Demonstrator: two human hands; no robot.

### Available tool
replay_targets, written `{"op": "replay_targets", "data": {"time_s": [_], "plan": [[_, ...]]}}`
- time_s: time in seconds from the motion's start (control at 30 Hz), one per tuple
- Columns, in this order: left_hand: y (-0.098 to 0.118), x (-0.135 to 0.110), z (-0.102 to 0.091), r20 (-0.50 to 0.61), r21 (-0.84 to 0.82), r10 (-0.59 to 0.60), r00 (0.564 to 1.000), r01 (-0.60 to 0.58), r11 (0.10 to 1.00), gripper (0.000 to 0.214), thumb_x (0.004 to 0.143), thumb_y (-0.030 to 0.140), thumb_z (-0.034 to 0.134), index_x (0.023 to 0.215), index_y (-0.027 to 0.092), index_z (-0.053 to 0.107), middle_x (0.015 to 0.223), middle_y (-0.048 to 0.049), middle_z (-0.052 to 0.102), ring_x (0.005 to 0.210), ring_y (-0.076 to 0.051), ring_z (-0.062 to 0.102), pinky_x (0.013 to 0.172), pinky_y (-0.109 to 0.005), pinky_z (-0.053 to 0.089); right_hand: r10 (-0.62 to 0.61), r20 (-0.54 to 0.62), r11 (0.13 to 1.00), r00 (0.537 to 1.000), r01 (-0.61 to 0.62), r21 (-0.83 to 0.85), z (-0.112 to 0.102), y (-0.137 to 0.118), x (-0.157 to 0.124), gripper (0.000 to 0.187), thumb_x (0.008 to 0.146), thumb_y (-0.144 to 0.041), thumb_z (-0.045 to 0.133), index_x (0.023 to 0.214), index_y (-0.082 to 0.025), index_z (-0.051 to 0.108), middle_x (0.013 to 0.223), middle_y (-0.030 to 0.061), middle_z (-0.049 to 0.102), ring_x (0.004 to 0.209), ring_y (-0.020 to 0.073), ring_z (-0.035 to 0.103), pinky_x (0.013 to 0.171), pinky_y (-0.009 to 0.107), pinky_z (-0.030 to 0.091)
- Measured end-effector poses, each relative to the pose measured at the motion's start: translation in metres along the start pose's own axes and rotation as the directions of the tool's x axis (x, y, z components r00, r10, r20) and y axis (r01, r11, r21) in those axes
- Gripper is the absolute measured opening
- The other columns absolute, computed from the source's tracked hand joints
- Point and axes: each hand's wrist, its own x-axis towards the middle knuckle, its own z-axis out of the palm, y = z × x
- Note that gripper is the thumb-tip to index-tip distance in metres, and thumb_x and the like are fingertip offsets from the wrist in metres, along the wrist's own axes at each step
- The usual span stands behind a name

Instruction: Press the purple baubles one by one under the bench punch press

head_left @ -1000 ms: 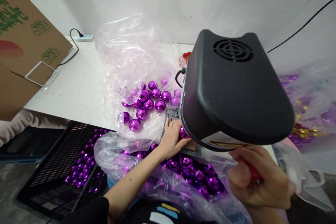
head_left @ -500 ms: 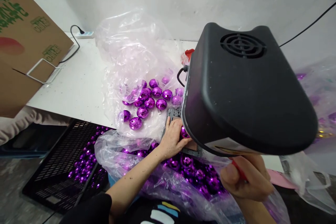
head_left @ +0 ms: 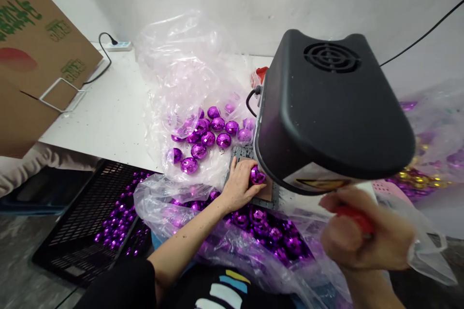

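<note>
My left hand [head_left: 237, 186] pinches a shiny purple mirrored ball [head_left: 257, 175] between thumb and fingers. The ball rests over a brown pad [head_left: 267, 194] on a grey slotted base plate [head_left: 239, 152]. Above it hangs the rounded black housing [head_left: 337, 120] of a bench machine, vented on top; its working end is hidden underneath. To the right, my right hand [head_left: 389, 241], blurred, is wrapped around a red-knobbed handle [head_left: 357, 219] just below the housing's front. Loose purple balls [head_left: 198, 150] lie on clear plastic behind my left hand. An open plastic bag [head_left: 213, 251] of purple balls lies in front of me.
At lower left, a black crate [head_left: 72, 231] holds purple balls. A cardboard box [head_left: 32, 72] stands at the white table's [head_left: 108, 120] left end, near a plugged-in power strip [head_left: 121, 47]. On the right, a pink basket [head_left: 389, 188] and plastic-covered purple and gold pieces [head_left: 422, 178] sit.
My right hand has moved right with the red-knobbed handle. The black housing sits higher in view, so more of the ball and base plate shows. My left hand keeps its hold.
</note>
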Motion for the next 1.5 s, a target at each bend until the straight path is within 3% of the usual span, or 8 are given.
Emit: {"op": "replay_targets", "data": {"time_s": [0.2, 0.3, 0.53, 0.83, 1.07, 1.2, 1.3, 1.5], "plan": [[-0.002, -0.049, 0.001, -0.217, 0.136, 0.249, 0.944, -0.224, 0.965, 0.065, 0.09, 0.038, 0.066, 0.144, 0.02, 0.036, 0.127, -0.0154, 0.061, 0.122, -0.03, 0.057, 0.11, -0.053, 0.041, 0.159, -0.249, 0.971, 0.955, -0.105, 0.214, 0.003, -0.029, 0.069, 0.026, 0.088, -0.044, 0.062, 0.084, -0.019, 0.064, 0.05, -0.0063, 0.048, 0.041, 0.0107, 0.048, 0.04, 0.027, 0.033], [-0.015, -0.099, -0.001, -0.001, 0.216, 0.344, 0.939, -0.336, 0.917, 0.068, 0.09, 0.039, 0.066, 0.147, 0.02, 0.033, 0.129, -0.0159, 0.061, 0.118, -0.03, 0.06, 0.1, -0.047, 0.049, 0.164, -0.223, 0.955, 0.961, -0.097, 0.282, 0.008, -0.027, 0.078, 0.029, 0.087, -0.047, 0.064, 0.082, -0.019, 0.06, 0.047, -0.0076, 0.046, 0.038, 0.0102, 0.044, 0.036, 0.027, 0.029], [-0.035, -0.163, -0.018, 0.292, 0.52, -0.296, 0.91, 0.108, 0.847, 0.062, 0.09, 0.026, 0.062, 0.147, 0.02, 0.039, 0.146, -0.0166, 0.053, 0.132, -0.034, 0.054, 0.113, -0.054, 0.039, 0.145, -0.137, 0.958, 0.98, -0.104, 0.268, -0.002, -0.027, 0.074, 0.032, 0.089, -0.05, 0.064, 0.086, -0.018, 0.06, 0.045, -0.0076, 0.047, 0.038, 0.0076, 0.044, 0.039, 0.024, 0.032], [0.039, -0.037, -0.101, 0.184, 0.301, -0.135, 0.974, 0.075, 0.951, 0.025, 0.102, 0.031, 0.047, 0.114, 0.023, 0.067, 0.107, -0.0065, 0.073, 0.094, -0.02, 0.068, 0.085, -0.036, 0.055, 0.173, -0.064, 0.96, 0.983, -0.154, 0.236, -0.003, -0.027, 0.087, 0.037, 0.09, -0.055, 0.058, 0.085, -0.019, 0.061, 0.046, -0.0071, 0.048, 0.039, 0.0075, 0.041, 0.037, 0.023, 0.029], [-0.017, 0.074, -0.1, 0.092, 0.69, -0.123, 0.988, 0.026, 0.723, 0.037, 0.089, 0.012, 0.055, 0.126, 0.017, 0.062, 0.127, -0.0178, 0.062, 0.119, -0.033, 0.054, 0.098, -0.048, 0.045, 0.185, -0.04, 0.962, 0.982, -0.172, 0.214, -0.001, -0.024, 0.095, 0.045, 0.09, -0.063, 0.054, 0.084, -0.019, 0.059, 0.046, -0.0079, 0.045, 0.038, 0.0071, 0.041, 0.037, 0.023, 0.03], [-0.013, 0.07, -0.108, 0.023, 0.548, -0.107, 0.994, 0.077, 0.833, 0.043, 0.09, 0.023, 0.062, 0.132, 0.017, 0.055, 0.124, -0.0156, 0.063, 0.114, -0.031, 0.058, 0.093, -0.043, 0.046, 0.182, -0.014, 0.967, 0.983, -0.176, 0.185, -0.004, -0.022, 0.095, 0.048, 0.09, -0.065, 0.052, 0.083, -0.018, 0.058, 0.046, -0.0077, 0.046, 0.038, 0.006, 0.041, 0.039, 0.022, 0.031], [0.015, 0.047, -0.12, -0.071, -0.021, -0.218, 0.973, 0.217, 0.976, 0.051, 0.09, 0.041, 0.064, 0.134, 0.02, 0.051, 0.113, -0.0096, 0.067, 0.094, -0.023, 0.064, 0.078, -0.035, 0.05, 0.165, -0.01, 0.969, 0.986, -0.16, 0.191, -0.004, -0.022, 0.095, 0.047, 0.091, -0.064, 0.051, 0.082, -0.018, 0.056, 0.047, -0.0076, 0.046, 0.04, 0.005, 0.042, 0.042, 0.022, 0.031], [0.036, 0.012, -0.085, 0.301, -0.504, -0.35, 0.887, 0.459, 0.732, 0.053, 0.085, 0.051, 0.069, 0.126, 0.018, 0.062, 0.103, -0.0078, 0.07, 0.073, -0.014, 0.064, 0.059, -0.024, 0.048, 0.189, -0.024, 0.958, 0.982, -0.179, 0.226, -0.001, -0.023, 0.094, 0.046, 0.091, -0.064, 0.051, 0.081, -0.019, 0.053, 0.047, -0.0078, 0.045, 0.04, 0.0053, 0.041, 0.042, 0.023, 0.031]]}}
